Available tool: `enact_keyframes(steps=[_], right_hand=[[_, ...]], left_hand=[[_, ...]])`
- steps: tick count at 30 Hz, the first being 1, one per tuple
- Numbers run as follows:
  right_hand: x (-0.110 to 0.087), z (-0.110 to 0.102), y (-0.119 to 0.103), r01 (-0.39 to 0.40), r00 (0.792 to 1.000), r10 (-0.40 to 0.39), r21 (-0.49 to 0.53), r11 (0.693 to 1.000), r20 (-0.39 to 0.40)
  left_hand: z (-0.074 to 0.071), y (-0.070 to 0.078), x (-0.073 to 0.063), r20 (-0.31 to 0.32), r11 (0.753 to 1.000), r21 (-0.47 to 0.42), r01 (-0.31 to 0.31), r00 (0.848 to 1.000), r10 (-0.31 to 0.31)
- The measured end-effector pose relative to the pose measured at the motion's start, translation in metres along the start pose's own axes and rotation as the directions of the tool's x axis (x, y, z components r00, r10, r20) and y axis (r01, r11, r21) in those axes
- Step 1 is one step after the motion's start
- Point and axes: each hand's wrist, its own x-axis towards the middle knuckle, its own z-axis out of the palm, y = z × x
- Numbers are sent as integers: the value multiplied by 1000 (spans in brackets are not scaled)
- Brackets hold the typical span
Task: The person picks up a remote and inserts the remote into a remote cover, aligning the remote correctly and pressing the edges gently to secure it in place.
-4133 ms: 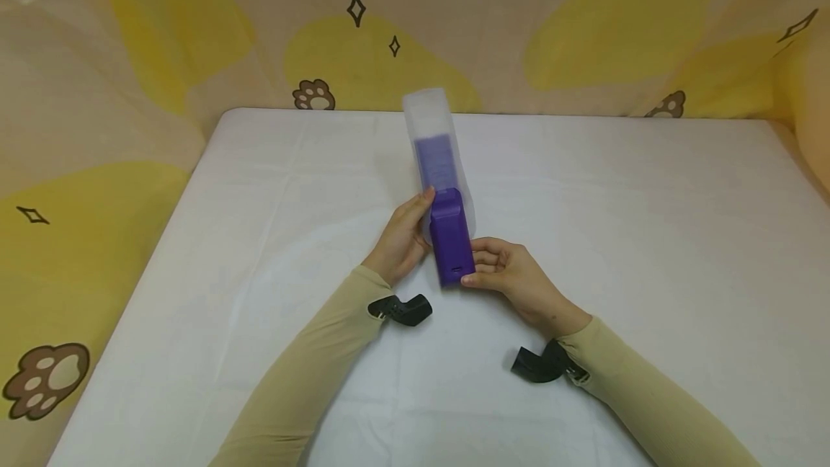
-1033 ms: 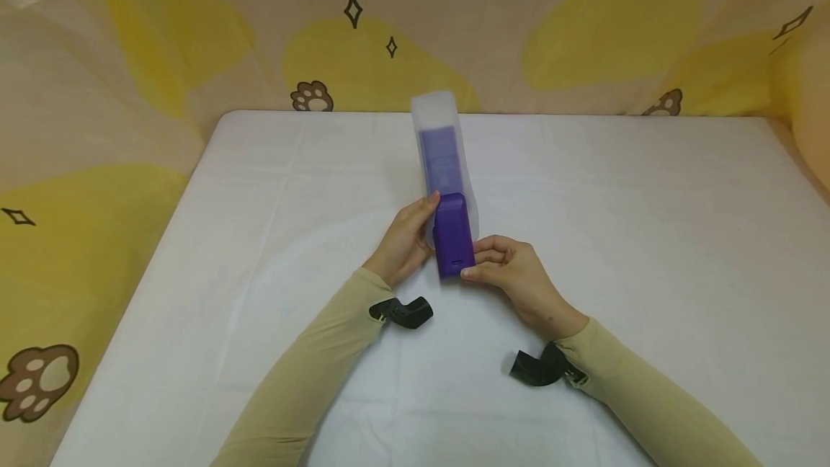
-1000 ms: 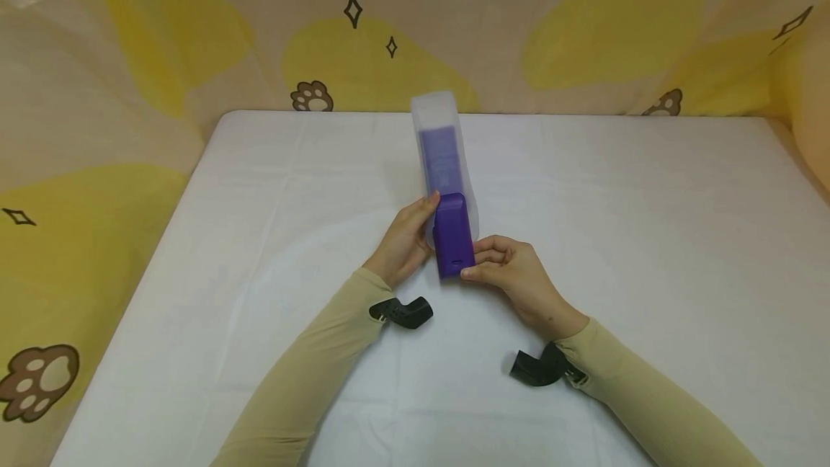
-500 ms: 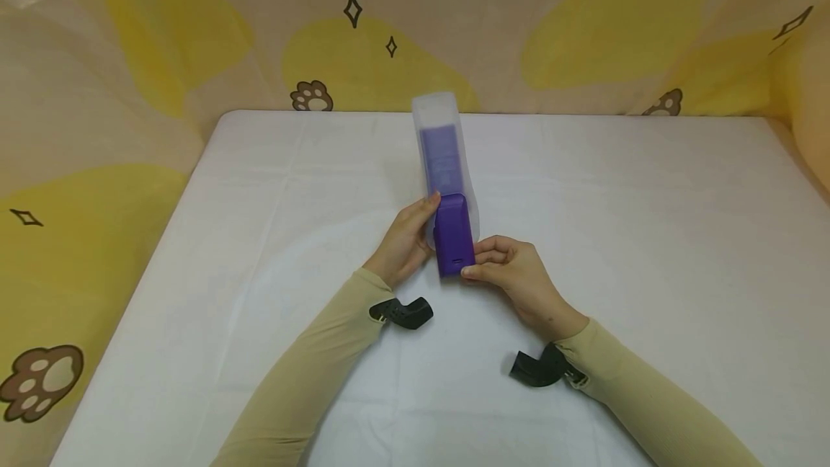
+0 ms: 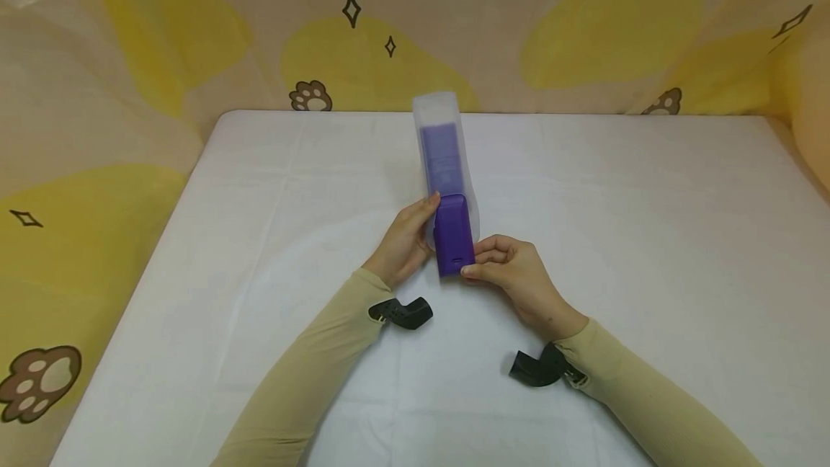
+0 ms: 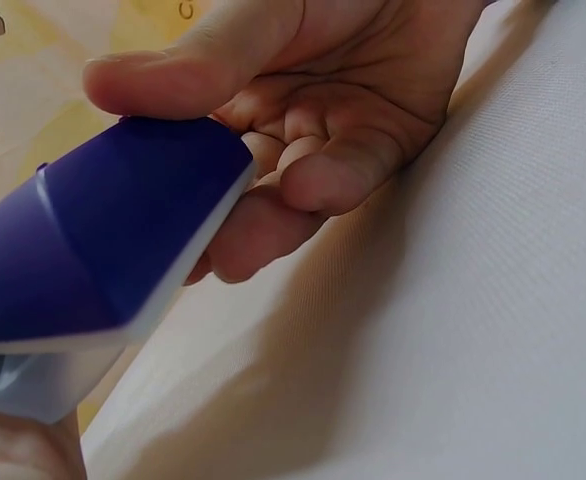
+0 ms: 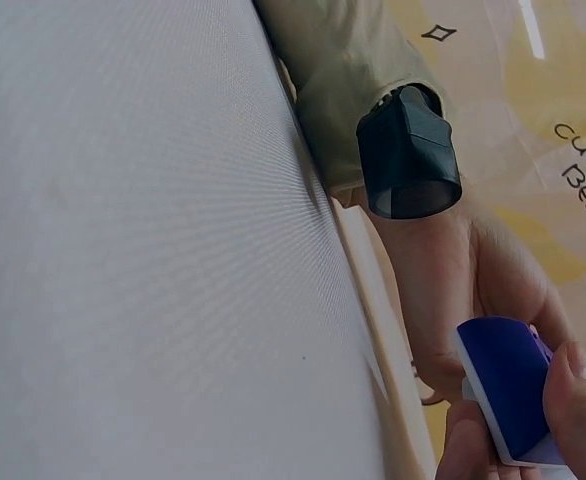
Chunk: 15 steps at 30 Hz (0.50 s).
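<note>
A long translucent plastic case (image 5: 436, 108) with something purple inside leans away from me above the table. At its near end is a glossy purple piece (image 5: 454, 236) with a small slot; its exact kind is unclear. My left hand (image 5: 403, 243) grips the case's near end from the left, thumb along its edge, with its other fingers hidden behind. My right hand (image 5: 512, 271) pinches the lower end of the purple piece between thumb and fingers. In the left wrist view, the purple piece (image 6: 123, 220) shows a white underside, and the right hand's thumb (image 6: 153, 85) lies on top.
A white cloth-covered table (image 5: 616, 236) spreads beneath both hands. Behind and to the left hangs a beige and yellow curtain (image 5: 493, 13) printed with paws and stars. Black wrist cameras (image 5: 405, 313) sit on both khaki sleeves (image 5: 311, 366).
Compared with about four seconds ago, the case's far end has shifted slightly right and the purple piece's lower end slightly up. Both holds stay the same; the last second shows almost no motion.
</note>
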Motion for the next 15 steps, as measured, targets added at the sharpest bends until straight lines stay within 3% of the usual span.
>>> enact_keyframes(steps=[15], right_hand=[[0, 1, 0, 9, 1000, -9, 0, 1000, -9]], left_hand=[[1, 0, -2, -5, 1000, 3, 4, 1000, -4]])
